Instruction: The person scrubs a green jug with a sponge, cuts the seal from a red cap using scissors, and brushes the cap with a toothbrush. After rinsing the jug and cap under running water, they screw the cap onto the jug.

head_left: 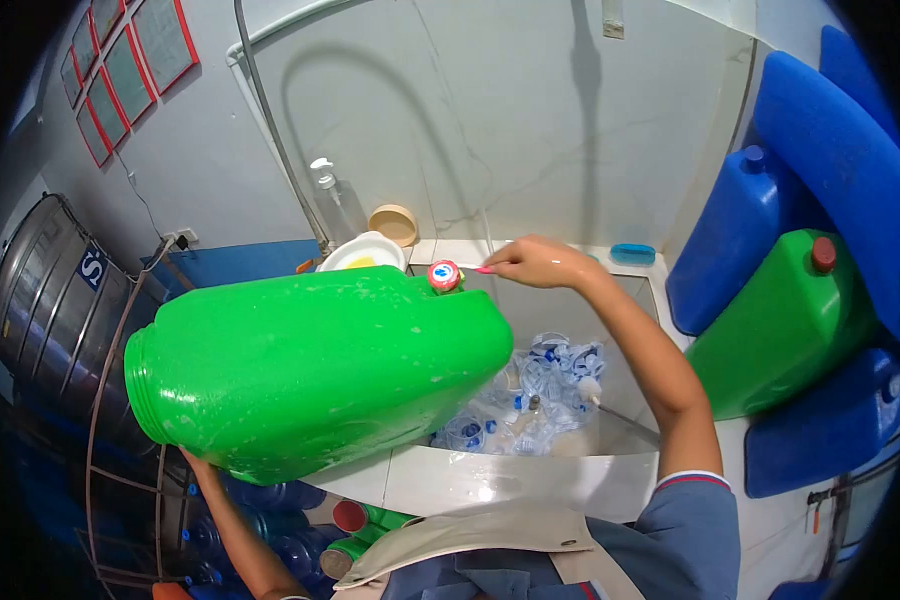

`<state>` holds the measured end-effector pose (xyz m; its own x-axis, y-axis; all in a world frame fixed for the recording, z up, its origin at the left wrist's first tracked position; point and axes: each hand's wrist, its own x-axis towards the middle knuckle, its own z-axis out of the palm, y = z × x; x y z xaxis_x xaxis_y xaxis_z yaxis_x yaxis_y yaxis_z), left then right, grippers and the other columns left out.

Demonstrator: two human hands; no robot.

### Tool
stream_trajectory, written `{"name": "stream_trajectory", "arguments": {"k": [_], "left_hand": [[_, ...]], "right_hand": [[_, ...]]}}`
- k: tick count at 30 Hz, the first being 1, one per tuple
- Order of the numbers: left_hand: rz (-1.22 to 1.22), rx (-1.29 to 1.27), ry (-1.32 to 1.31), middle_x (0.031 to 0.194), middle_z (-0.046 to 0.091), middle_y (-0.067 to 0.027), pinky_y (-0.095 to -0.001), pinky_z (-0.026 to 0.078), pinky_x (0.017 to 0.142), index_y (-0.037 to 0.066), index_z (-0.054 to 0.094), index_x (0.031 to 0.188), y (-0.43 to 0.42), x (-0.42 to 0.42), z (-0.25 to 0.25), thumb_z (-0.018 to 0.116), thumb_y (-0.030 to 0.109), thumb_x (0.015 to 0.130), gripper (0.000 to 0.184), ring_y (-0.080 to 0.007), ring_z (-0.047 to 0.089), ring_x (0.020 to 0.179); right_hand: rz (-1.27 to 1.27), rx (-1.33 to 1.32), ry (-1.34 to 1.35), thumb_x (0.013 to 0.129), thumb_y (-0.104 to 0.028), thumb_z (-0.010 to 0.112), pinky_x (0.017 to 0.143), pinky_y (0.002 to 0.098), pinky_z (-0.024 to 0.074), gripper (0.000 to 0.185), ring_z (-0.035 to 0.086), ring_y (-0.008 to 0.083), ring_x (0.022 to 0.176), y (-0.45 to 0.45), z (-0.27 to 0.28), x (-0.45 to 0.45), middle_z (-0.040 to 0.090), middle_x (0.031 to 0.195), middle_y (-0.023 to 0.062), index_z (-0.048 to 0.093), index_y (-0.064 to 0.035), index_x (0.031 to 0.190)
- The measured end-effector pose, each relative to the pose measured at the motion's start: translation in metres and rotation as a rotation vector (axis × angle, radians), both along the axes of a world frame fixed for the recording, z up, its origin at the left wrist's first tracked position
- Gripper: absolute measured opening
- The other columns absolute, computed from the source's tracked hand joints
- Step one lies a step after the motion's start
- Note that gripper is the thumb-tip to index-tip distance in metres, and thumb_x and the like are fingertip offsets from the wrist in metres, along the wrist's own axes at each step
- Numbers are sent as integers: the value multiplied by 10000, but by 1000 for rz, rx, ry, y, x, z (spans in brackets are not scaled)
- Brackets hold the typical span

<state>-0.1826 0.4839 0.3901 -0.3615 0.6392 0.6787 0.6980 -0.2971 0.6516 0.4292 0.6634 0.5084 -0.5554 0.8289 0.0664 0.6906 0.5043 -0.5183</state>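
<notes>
A large green jerrycan (310, 365) lies on its side across the front of the sink, wet with streaks of suds. A wide ridged ring forms its left end, and a red cap (444, 275) with a white and blue sticker sits near its right end. My left hand (198, 464) is under the left end, bearing it; its fingers are hidden behind the plastic. Beside the cap, my right hand (542, 262) is closed on the pink handle of a small brush (483, 269). The brush reaches the cap; its bristles are hard to make out.
Clear plastic pieces with blue parts (530, 395) fill the sink (625, 330). Behind stand a pump bottle (338, 205) and a white bowl (375, 245). Blue (735, 220) and green (785, 330) jerrycans crowd the right. A steel tank (55, 310) stands left.
</notes>
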Motion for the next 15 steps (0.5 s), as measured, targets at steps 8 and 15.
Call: {"name": "stream_trajectory", "arguments": {"k": [8, 15], "left_hand": [[-8, -20, -28, 1054, 568, -140, -363, 412, 833, -33, 546, 1071, -7, -1, -8, 603, 162, 799, 339, -246, 535, 943], [-8, -50, -40, 1057, 567, -141, -363, 412, 834, -33, 548, 1069, -11, 2, -5, 604, 164, 800, 338, -247, 535, 947]], "right_hand": [[-129, -159, 266, 857, -264, 558, 685, 294, 458, 280, 595, 173, 735, -17, -53, 30, 643, 809, 125, 641, -126, 1085], [130, 121, 466, 864, -246, 579, 686, 320, 436, 246, 553, 206, 753, 24, -94, 0, 602, 834, 79, 644, -140, 1077]]}}
